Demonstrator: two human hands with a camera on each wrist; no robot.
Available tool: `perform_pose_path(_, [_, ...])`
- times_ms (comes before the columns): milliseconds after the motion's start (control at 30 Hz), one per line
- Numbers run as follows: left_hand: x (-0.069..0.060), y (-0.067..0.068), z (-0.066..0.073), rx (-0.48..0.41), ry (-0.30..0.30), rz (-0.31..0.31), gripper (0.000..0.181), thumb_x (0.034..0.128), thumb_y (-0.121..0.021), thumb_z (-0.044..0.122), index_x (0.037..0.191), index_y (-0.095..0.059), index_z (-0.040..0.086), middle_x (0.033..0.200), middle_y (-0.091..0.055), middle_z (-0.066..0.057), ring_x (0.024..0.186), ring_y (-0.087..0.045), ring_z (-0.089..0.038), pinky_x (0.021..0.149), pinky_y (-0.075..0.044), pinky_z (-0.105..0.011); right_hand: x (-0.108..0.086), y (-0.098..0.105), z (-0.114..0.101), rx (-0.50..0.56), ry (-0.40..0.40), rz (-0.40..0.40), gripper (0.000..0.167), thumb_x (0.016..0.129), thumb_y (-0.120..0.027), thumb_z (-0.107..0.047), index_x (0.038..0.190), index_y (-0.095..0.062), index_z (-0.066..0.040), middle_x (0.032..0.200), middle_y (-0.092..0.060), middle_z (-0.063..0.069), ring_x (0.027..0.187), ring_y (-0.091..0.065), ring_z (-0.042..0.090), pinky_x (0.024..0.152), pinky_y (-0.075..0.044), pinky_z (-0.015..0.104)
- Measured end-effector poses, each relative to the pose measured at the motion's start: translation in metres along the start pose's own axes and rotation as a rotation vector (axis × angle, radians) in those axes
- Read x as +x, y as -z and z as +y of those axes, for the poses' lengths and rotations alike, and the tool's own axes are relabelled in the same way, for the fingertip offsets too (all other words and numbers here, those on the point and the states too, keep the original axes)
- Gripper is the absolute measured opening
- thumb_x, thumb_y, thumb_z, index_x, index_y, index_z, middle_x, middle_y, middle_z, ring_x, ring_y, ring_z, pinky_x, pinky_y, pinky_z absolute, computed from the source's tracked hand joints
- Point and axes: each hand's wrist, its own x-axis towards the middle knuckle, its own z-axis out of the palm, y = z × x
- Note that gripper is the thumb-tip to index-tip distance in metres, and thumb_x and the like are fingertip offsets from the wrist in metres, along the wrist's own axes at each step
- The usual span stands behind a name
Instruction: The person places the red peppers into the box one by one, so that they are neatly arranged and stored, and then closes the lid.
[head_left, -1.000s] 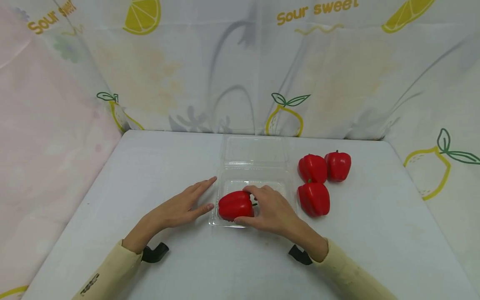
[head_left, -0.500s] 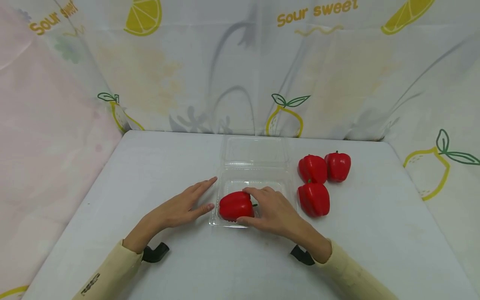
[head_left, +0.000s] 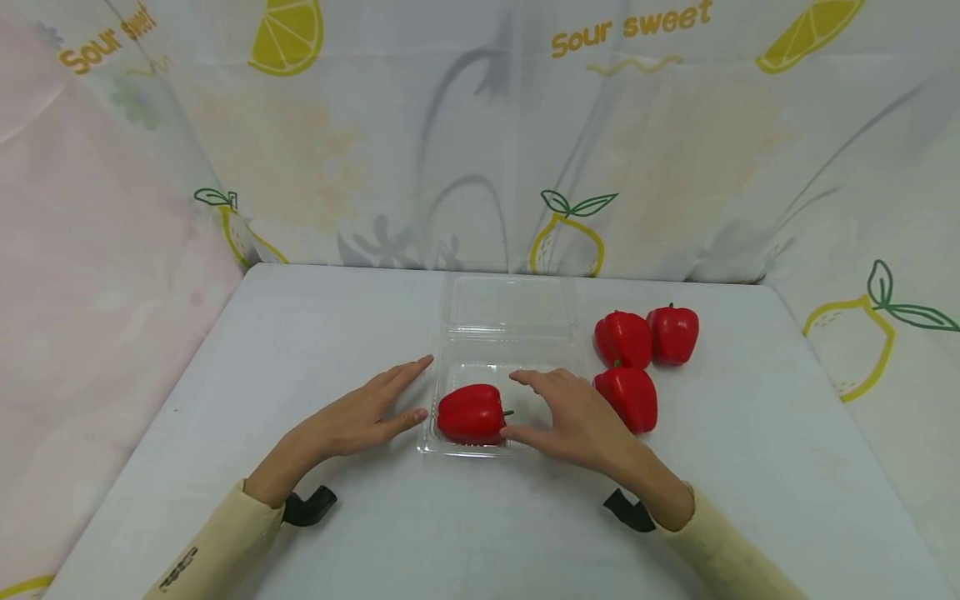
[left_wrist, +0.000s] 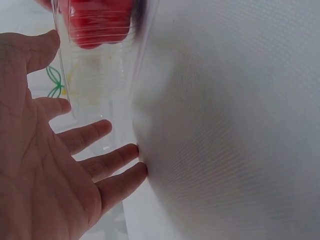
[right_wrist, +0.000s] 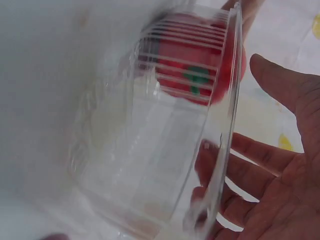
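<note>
A red bell pepper (head_left: 471, 414) lies on its side in the near left part of a clear plastic container (head_left: 525, 376), its green stem pointing right. The right hand (head_left: 573, 419) is spread over the container's right side, holding nothing, its thumb tip close to the stem end. In the right wrist view the pepper (right_wrist: 187, 60) shows through the ribbed clear wall, apart from the right hand (right_wrist: 280, 175). The left hand (head_left: 360, 417) stays beside the container's left edge with fingers extended, and the left wrist view shows its empty palm (left_wrist: 50, 165).
Three more red peppers, one at the front (head_left: 628, 398), one behind it (head_left: 624, 339) and one at the back right (head_left: 673, 334), lie right of the container. Its clear lid (head_left: 512, 305) lies folded back towards the patterned cloth backdrop.
The right hand has let go of the pepper in the container and moved a little to the right with its fingers spread. The pepper and the left hand have hardly moved.
</note>
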Motion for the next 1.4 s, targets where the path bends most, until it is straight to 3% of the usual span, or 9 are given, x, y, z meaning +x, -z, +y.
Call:
perform_pose_path(333, [0.001, 0.000, 0.000, -0.010, -0.019, -0.003, 0.077, 0.0944, -0.053, 0.059, 0.158, -0.020, 0.030, 0.158, -0.029, -0.001, 0.143, -0.030, -0.027, 0.106, -0.036, -0.058, -0.008, 0.018, 0.022, -0.023, -0.014, 0.049, 0.072, 0.074, -0.086, -0.040, 0.135, -0.059, -0.014, 0.123, -0.065, 0.004, 0.107, -0.060, 0.023, 0.080, -0.056, 0.040])
perform_pose_path(567, [0.002, 0.000, 0.001, -0.035, -0.046, -0.007, 0.077, 0.0945, -0.056, 0.053, 0.158, -0.023, 0.026, 0.158, -0.029, -0.001, 0.143, -0.030, -0.026, 0.106, -0.036, -0.058, -0.014, 0.029, 0.035, -0.028, -0.042, 0.079, 0.073, 0.071, -0.088, -0.037, 0.134, -0.059, -0.013, 0.108, -0.066, 0.003, 0.092, -0.057, 0.020, 0.069, -0.053, 0.032])
perform_pose_path(800, [0.003, 0.001, 0.000, -0.051, -0.040, -0.027, 0.077, 0.0942, -0.056, 0.053, 0.158, -0.022, 0.028, 0.159, -0.029, -0.001, 0.144, -0.029, -0.026, 0.107, -0.035, -0.057, -0.022, 0.041, 0.050, -0.032, -0.043, 0.113, 0.072, 0.072, -0.088, -0.032, 0.134, -0.058, -0.011, 0.118, -0.065, 0.008, 0.104, -0.057, 0.028, 0.077, -0.057, 0.043])
perform_pose_path(933, [0.004, 0.001, -0.001, -0.071, -0.040, -0.039, 0.077, 0.0942, -0.057, 0.053, 0.158, -0.022, 0.028, 0.159, -0.028, 0.000, 0.143, -0.030, -0.025, 0.108, -0.035, -0.055, -0.027, 0.048, 0.058, -0.035, -0.035, 0.135, 0.072, 0.071, -0.089, -0.028, 0.133, -0.058, -0.009, 0.120, -0.064, 0.010, 0.108, -0.056, 0.030, 0.075, -0.058, 0.046])
perform_pose_path(1400, [0.007, 0.001, -0.002, -0.124, -0.026, -0.050, 0.077, 0.0936, -0.058, 0.052, 0.157, -0.022, 0.028, 0.158, -0.029, 0.003, 0.138, -0.038, -0.024, 0.105, -0.038, -0.056, -0.041, 0.061, 0.086, -0.068, -0.001, 0.164, 0.067, 0.068, -0.092, -0.021, 0.125, -0.060, -0.010, 0.117, -0.063, 0.010, 0.108, -0.053, 0.030, 0.072, -0.058, 0.049])
